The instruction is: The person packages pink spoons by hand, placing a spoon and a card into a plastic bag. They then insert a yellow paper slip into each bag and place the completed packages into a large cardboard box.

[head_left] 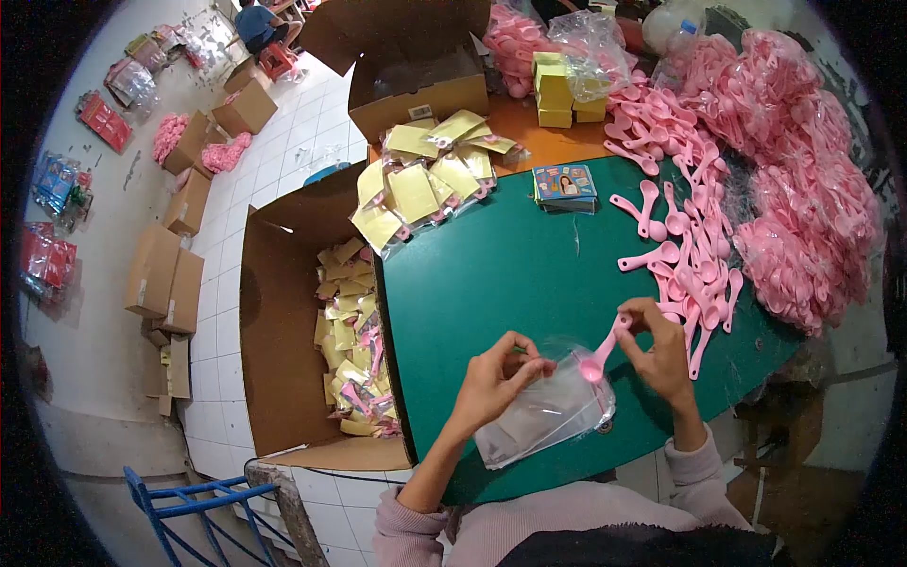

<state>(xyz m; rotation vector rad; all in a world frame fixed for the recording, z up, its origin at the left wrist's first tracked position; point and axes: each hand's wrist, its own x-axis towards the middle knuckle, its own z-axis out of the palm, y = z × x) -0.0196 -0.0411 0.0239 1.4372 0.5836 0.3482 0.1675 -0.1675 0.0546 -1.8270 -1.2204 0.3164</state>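
We've got both hands in close at the near edge of the table. The left hand comes up from below with the wrist bent inward, thumb and fingertips pinched together on the edge of a clear plastic bag, which lies on the table. The right hand sits opposite, fingers curled, pinching a pink spoon by its handle end between thumb and index finger. The spoon tilts down and left, its bowl right over the bag (we can't tell if it's touching the film).

Surface-wise, we're on a green tabletop, with loose pink spoons scattered on the right and a big heap of bagged spoons behind them. Farther back there's a stack of printed cards, plus yellow packets spread at the far left corner.

Beside the table on the left, a big cardboard box holds more packets. Past it we see white floor tiles, smaller cartons by the wall, and another person sitting on a red stool.
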